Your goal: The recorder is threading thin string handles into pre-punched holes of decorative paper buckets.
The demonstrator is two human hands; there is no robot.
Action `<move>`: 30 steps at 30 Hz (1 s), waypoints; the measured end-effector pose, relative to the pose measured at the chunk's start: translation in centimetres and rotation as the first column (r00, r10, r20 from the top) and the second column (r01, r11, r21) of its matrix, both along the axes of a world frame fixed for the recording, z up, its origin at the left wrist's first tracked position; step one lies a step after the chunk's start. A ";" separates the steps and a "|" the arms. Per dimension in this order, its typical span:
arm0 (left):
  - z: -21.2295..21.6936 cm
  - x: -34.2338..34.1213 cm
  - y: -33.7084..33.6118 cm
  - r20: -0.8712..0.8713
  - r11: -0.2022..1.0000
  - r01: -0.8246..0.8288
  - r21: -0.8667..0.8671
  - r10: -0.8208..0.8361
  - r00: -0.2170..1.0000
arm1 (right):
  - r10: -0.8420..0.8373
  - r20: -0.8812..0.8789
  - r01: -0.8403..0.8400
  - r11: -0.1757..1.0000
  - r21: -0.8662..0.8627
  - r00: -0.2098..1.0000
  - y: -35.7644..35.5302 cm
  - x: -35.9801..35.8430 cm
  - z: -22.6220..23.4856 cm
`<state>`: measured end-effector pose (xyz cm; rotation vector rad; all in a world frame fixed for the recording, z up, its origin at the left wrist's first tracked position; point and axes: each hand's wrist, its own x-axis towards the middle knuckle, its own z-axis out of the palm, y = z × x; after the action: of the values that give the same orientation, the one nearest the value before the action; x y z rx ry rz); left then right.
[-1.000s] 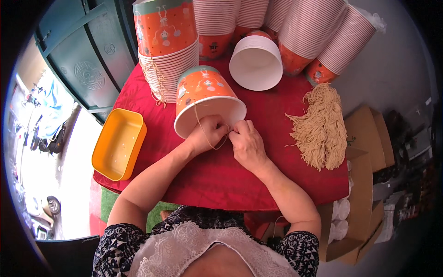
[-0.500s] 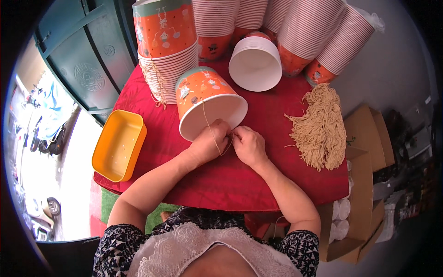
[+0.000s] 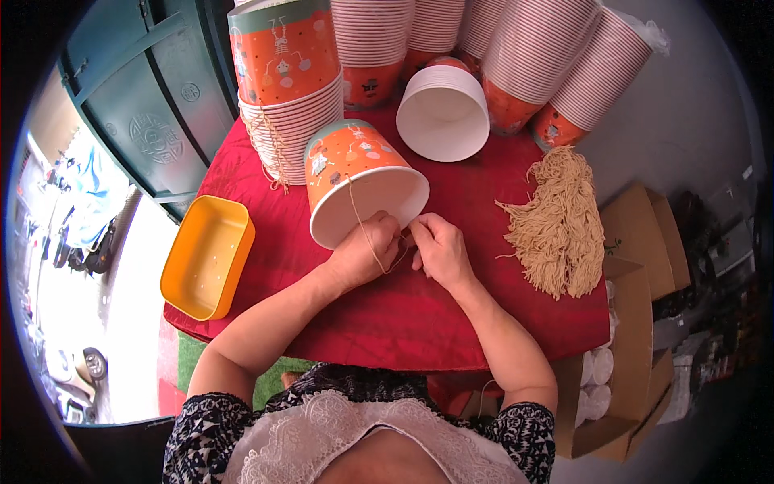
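Observation:
An orange paper bucket [image 3: 359, 153] with a green band lies tilted on the table, its white mouth facing me. Thin tan string [image 3: 359, 218] comes from its printed wall, crosses the rim and hangs in a loop below my left hand. My left hand [image 3: 364, 246] is closed at the lower part of the mouth, pinching the string; its fingertips are partly hidden. Just right of it, at the rim, my right hand [image 3: 442, 248] has thumb and forefinger pinched together on the string, the other fingers curled loosely.
A stack of paper buckets [image 3: 294, 121] with strings stands behind left. More stacks [image 3: 540, 56] and a lying bucket [image 3: 443, 117] are farther back. A yellow plastic tub [image 3: 211, 254] sits left, a bundle of tan strings [image 3: 560, 226] right. Cardboard boxes [image 3: 633, 323] stand beside the red-covered table [image 3: 516, 331].
My right hand has drawn slightly apart from my left, and its fingers have shifted up toward the bucket rim. The left hand stays at the mouth; the bucket has hardly moved.

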<state>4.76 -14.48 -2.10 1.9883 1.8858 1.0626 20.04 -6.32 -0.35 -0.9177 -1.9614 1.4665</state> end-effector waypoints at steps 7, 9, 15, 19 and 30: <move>0.1 0.3 0.1 0.033 0.998 -0.028 0.057 0.026 0.999 | 0.009 -0.087 -0.026 0.981 -0.192 0.996 -1.1 -0.1 0.4; 0.0 0.4 0.2 0.041 0.998 -0.031 0.061 0.029 0.999 | 0.006 -0.099 -0.024 0.983 -0.181 0.995 -1.3 -0.1 0.6; -0.3 0.2 0.5 0.091 0.998 -0.025 0.057 0.020 0.996 | -0.006 -0.087 -0.007 0.988 -0.156 0.996 -0.9 -0.4 -0.6; 0.4 0.5 0.6 0.295 0.994 -0.102 0.040 0.086 0.952 | 0.024 -0.041 -0.017 0.987 0.159 0.999 0.5 -0.2 -3.0; 0.8 0.4 0.1 0.535 0.981 -0.064 -0.181 0.153 0.831 | 0.015 0.009 -0.017 0.954 0.300 1.000 -1.3 0.0 0.0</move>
<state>5.13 -14.38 -1.26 1.3072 1.7065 1.2960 20.06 -7.62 -0.37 -0.7723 -2.1258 1.1310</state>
